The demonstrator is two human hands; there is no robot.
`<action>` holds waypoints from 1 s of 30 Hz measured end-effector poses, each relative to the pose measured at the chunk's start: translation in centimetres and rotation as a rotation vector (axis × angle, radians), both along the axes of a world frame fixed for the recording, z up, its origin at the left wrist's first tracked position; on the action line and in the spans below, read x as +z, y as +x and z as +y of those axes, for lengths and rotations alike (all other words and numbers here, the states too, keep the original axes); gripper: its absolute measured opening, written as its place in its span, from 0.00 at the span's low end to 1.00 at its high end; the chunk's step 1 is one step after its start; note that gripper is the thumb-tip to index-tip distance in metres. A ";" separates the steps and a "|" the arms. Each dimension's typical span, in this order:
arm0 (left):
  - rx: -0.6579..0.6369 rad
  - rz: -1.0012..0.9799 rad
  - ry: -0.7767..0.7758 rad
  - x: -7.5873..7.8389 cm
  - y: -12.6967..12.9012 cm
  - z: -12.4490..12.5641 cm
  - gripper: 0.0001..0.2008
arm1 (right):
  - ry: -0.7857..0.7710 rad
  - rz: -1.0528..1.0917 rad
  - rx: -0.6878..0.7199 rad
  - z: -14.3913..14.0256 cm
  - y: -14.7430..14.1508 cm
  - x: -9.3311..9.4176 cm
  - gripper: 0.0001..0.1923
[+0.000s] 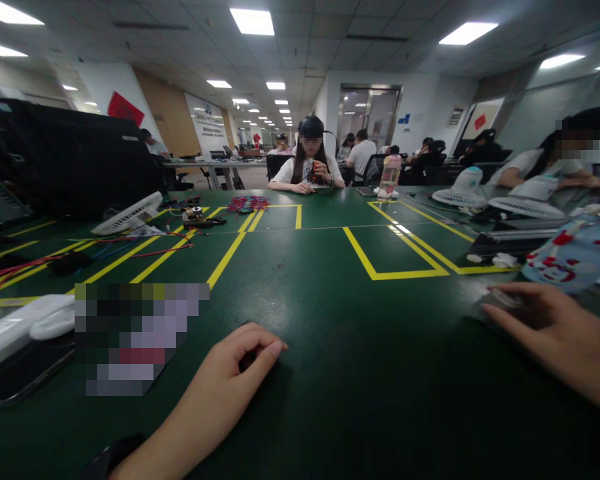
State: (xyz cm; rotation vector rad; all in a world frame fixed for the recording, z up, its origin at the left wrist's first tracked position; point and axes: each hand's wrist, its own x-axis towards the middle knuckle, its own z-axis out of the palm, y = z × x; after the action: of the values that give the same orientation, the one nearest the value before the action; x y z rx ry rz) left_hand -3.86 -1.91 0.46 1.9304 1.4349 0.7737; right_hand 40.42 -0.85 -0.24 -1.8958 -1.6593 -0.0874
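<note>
On the green table [330,373], the left hand [240,357] is rested loosely curled and empty at six o'clock, while the right hand [555,327], at three o'clock, is laid flat, perhaps steadying a small dark object [500,303].

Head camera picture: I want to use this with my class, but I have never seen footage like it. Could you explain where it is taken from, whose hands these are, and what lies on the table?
There is no machine here. The single picture comes from a camera worn on a person's head, looking forward and down, so the two bare hands at the bottom are that person's own. The left hand rests on the green table, fingers curled; nothing shows in it. The right hand lies flat beside a blue patterned pouch, its fingertips over something small that I cannot make out. Yellow tape lines mark boxes on the table. To the left lie red wires and a white fan. Other people sit at the far end; those hands are not the wearer's.
</note>
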 end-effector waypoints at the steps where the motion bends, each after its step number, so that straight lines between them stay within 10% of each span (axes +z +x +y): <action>1: 0.000 0.003 0.000 0.0 0.0 0.0 0.12 | -0.049 0.037 0.125 -0.1 -2.6 0.3 0.23; 5: -0.016 0.037 0.016 0.0 0.0 -0.2 0.12 | -0.129 0.163 0.619 -0.6 -13.0 0.7 0.22; 10: -0.035 0.083 0.049 -0.2 -0.2 -0.1 0.11 | -0.169 0.203 0.857 -0.7 -20.0 0.6 0.17; 17: -0.039 0.067 0.175 1.5 2.3 0.1 0.09 | -0.188 0.360 0.856 -0.4 -19.8 -1.0 0.38; 24: -0.159 -0.017 0.205 3.6 5.6 0.8 0.07 | -0.240 0.423 0.821 -0.3 -19.8 -0.8 0.27; 30: -0.095 0.022 0.106 1.6 4.2 1.0 0.06 | -0.242 0.355 0.812 -0.6 -18.8 0.0 0.22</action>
State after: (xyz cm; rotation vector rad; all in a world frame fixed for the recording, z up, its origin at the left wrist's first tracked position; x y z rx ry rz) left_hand 0.30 -0.92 2.10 2.0771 1.3286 0.8004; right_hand 21.61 -1.44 -0.27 -1.1560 -2.0971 0.7552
